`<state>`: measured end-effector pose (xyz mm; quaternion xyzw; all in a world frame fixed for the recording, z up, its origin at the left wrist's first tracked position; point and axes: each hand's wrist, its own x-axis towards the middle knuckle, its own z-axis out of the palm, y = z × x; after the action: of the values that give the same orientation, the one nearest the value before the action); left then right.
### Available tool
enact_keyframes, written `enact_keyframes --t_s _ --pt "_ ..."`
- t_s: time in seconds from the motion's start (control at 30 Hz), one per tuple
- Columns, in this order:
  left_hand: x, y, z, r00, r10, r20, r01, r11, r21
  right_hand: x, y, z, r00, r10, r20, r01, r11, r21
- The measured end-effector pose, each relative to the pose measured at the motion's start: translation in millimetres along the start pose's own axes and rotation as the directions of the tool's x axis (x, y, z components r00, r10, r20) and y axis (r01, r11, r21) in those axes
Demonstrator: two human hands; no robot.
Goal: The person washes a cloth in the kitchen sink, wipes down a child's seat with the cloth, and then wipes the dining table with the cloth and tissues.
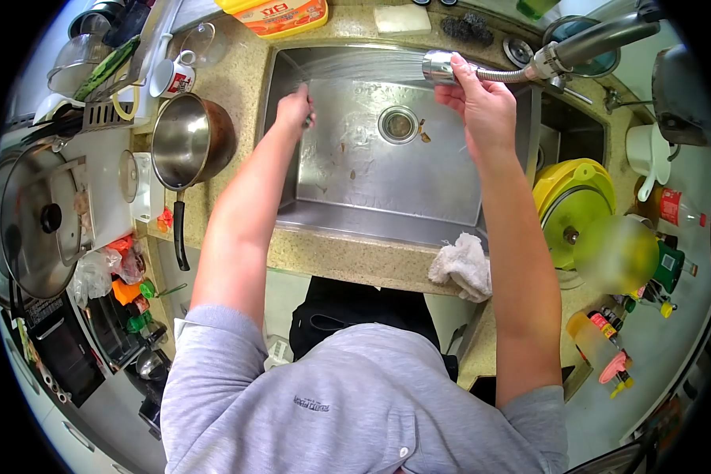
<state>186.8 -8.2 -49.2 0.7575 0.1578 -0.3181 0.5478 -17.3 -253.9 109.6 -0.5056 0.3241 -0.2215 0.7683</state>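
Observation:
My right hand (482, 103) is closed around the chrome spray head (439, 68) of a flexible hose (507, 77), above the right back part of the steel sink (387, 186). Water sprays from the head leftward along the sink's back wall. My left hand (296, 109) is over the sink's left side, its fingers curled; what they hold, if anything, is hard to make out. Several brown scraps (425, 136) lie on the sink floor around the drain (398, 125).
Left of the sink stand a saucepan (182, 142) and a mug (171, 77). A white cloth (462, 267) hangs over the front edge. Behind are a yellow bottle (280, 16), a white sponge (402, 20) and a dark scourer (466, 29). A green-yellow basin (574, 205) sits right.

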Motion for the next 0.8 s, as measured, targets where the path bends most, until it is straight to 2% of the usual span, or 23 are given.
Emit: enact_keyframes --t_s 0.07,0.1,0.13,0.2,0.27,0.3,0.33,0.37,0.4,0.43,0.5,0.53,0.6,0.67,0.77,0.8 --pt "-14 -19 -9 0.993 0.064 0.100 -0.083 0.977 0.195 2 2 -1 1.000 -0.012 -0.025 0.012 1.000 -0.006" --pt "-29 -25 -13 0.991 0.067 0.118 -0.107 0.921 0.376 4 2 -2 0.998 -0.038 -0.045 0.036 0.999 -0.040" --pt "-36 -42 -18 0.973 0.193 0.129 -0.232 0.800 0.553 5 3 -4 0.996 -0.064 -0.064 0.059 0.995 -0.076" --pt "-37 -88 -37 0.949 0.199 0.245 -0.313 0.683 0.660 9 5 -9 0.991 -0.107 -0.086 0.094 0.986 -0.135" --pt "-89 -81 -44 0.956 0.083 0.282 -0.270 0.625 0.733 14 7 -17 0.983 -0.152 -0.106 0.128 0.971 -0.202" --pt "-104 -89 -50 0.935 0.189 0.300 -0.355 0.505 0.787 16 7 -23 0.973 -0.198 -0.122 0.151 0.936 -0.317" --pt "-119 -88 -53 0.932 0.192 0.306 -0.361 0.517 0.776 20 8 -30 0.960 -0.245 -0.131 0.168 0.888 -0.429" --pt "-133 -85 -58 0.927 0.204 0.314 -0.373 0.446 0.813 29 15 -42 0.938 -0.322 -0.127 0.209 0.819 -0.535" --pt "-145 -81 -62 0.922 0.218 0.320 -0.382 0.372 0.846 29 10 -47 0.936 -0.332 -0.121 0.217 0.809 -0.546" --pt "-154 -81 -65 0.920 0.223 0.323 -0.387 0.384 0.838 27 4 -50 0.931 -0.351 -0.101 0.218 0.757 -0.616" --pt "-167 -83 -73 0.896 0.347 0.277 -0.397 0.347 0.850 21 -8 -53 0.901 -0.431 -0.042 0.259 0.614 -0.746" --pt "-169 -87 -77 0.894 0.351 0.277 -0.402 0.357 0.843 21 -12 -58 0.899 -0.437 -0.035 0.264 0.604 -0.752" --pt "-171 -93 -84 0.875 0.420 0.239 -0.393 0.330 0.858 20 -19 -64 0.869 -0.487 0.085 0.318 0.418 -0.851" --pt "-176 -99 -86 0.868 0.445 0.221 -0.392 0.340 0.855 14 -30 -66 0.872 -0.475 0.119 0.318 0.365 -0.875" --pt "-182 -104 -91 0.837 0.511 0.196 -0.413 0.355 0.839 7 -46 -72 0.876 -0.409 0.257 0.331 0.121 -0.936" --pt "-183 -105 -90 0.818 0.550 0.167 -0.415 0.364 0.834 5 -50 -72 0.874 -0.408 0.264 0.338 0.120 -0.934"
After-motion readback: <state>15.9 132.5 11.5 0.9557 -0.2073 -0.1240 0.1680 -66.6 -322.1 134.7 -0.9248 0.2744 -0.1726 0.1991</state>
